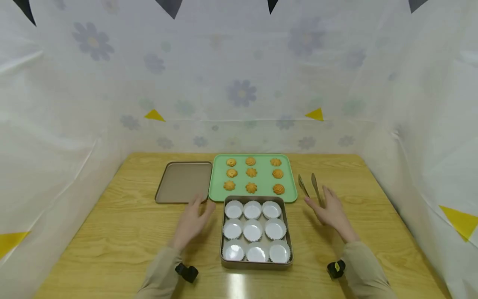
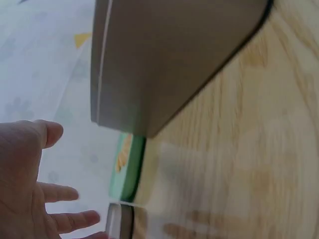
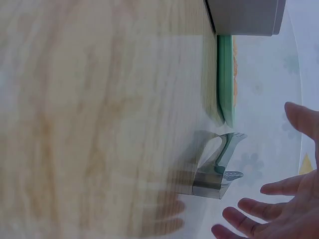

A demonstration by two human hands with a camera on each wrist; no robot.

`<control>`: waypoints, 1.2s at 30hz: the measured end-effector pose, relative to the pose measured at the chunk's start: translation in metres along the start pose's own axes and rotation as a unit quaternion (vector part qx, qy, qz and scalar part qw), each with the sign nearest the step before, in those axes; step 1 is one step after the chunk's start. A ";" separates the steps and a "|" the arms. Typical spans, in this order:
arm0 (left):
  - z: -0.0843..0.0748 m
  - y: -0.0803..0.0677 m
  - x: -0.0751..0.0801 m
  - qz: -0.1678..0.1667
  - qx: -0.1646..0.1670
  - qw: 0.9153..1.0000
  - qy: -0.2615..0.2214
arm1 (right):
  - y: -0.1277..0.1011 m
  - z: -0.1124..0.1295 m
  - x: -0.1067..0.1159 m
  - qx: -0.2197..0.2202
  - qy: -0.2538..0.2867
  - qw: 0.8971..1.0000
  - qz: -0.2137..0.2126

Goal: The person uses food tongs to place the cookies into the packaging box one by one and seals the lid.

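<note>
One flat brown metal tray (image 1: 184,178) just beyond the spread left hand (image 1: 191,223); between the hands, one green rectangular tray (image 1: 263,179) with nine golden cookies (image 1: 251,172), one deep brown pan (image 1: 257,266) with nine white fluted cups (image 1: 252,231); one pair of metal tongs (image 1: 316,187) beside the spread right hand (image 1: 333,214)

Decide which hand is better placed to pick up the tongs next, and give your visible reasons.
Probably the right hand: it is close to the tongs, fingers spread, holding nothing. The left hand, also empty, is across the tin from them, near the brown tray.
</note>
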State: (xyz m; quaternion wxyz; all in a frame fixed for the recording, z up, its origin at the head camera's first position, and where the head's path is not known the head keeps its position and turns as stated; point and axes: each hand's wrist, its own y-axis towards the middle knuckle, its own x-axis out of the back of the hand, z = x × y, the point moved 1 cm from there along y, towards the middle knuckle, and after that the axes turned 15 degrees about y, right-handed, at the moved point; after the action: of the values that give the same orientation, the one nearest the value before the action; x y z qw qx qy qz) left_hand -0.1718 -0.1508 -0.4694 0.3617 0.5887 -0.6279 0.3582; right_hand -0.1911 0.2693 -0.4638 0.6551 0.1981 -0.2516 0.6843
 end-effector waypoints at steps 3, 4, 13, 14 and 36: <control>-0.011 -0.006 0.000 0.004 -0.001 1.000 -0.015 | 0.002 0.000 0.001 -0.018 -0.007 1.000 0.004; -0.014 -0.008 -0.001 0.004 -0.005 1.000 -0.022 | 0.002 0.001 0.001 -0.022 -0.011 1.000 0.005; -0.036 -0.021 -0.007 0.013 -0.035 0.996 -0.075 | 0.010 0.002 -0.001 -0.029 -0.047 0.998 0.019; -0.038 -0.022 -0.007 0.013 -0.039 0.996 -0.077 | 0.011 0.003 -0.001 -0.030 -0.047 0.998 0.020; -0.045 -0.035 -0.007 0.005 -0.035 0.997 -0.064 | 0.030 -0.008 -0.004 -0.045 -0.051 0.997 0.023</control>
State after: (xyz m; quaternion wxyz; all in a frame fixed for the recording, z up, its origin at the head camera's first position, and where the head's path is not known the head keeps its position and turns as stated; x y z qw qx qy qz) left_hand -0.1351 -0.1097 -0.4531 0.3391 0.5941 -0.6651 0.2997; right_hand -0.2204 0.2710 -0.4752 0.6341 0.1974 -0.3197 0.6758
